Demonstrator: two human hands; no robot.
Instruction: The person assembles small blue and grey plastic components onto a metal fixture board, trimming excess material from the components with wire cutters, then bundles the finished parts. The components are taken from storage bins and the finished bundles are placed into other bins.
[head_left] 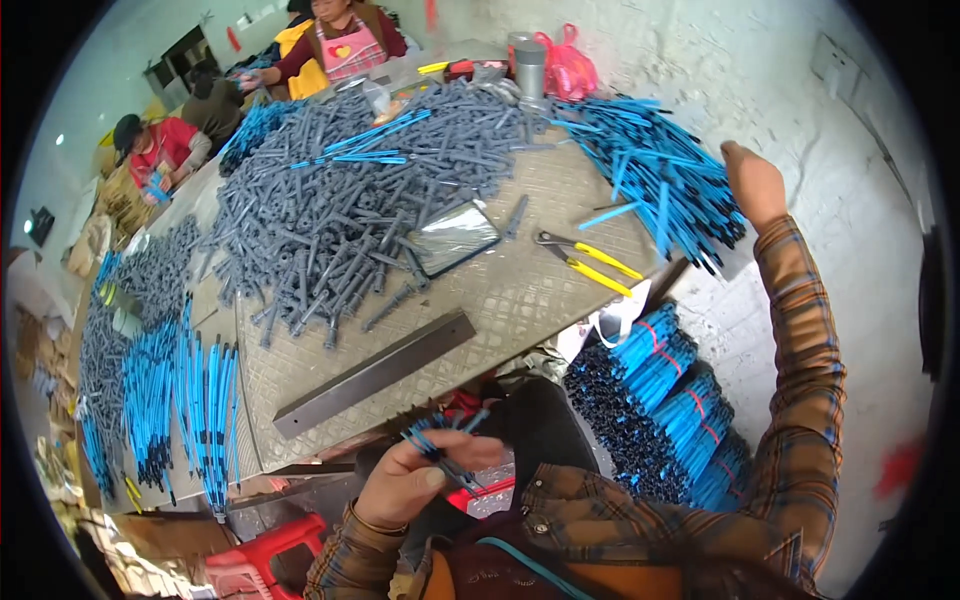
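In front of my body, below the table edge, my left hand (pixel 410 482) is closed around a few thin blue rods with dark ends (pixel 428 446). The hand and rods are slightly blurred. Out to the right, my right hand (pixel 757 185) is at the outer edge of a large pile of blue rods with black ends (pixel 655 165). Its back faces me and most of its fingers are hidden, so whether it grips a rod does not show. A big heap of grey plastic expansion plugs (pixel 345 210) covers the table's middle.
Yellow-handled pliers (pixel 600 265), a dark metal bar (pixel 375 372) and a flat clear-wrapped packet (pixel 455 240) lie on the table (pixel 560 200). Bundled blue rods (pixel 680 400) stand below at right. A red stool (pixel 270 555) is at lower left. Several people (pixel 350 50) sit across the table.
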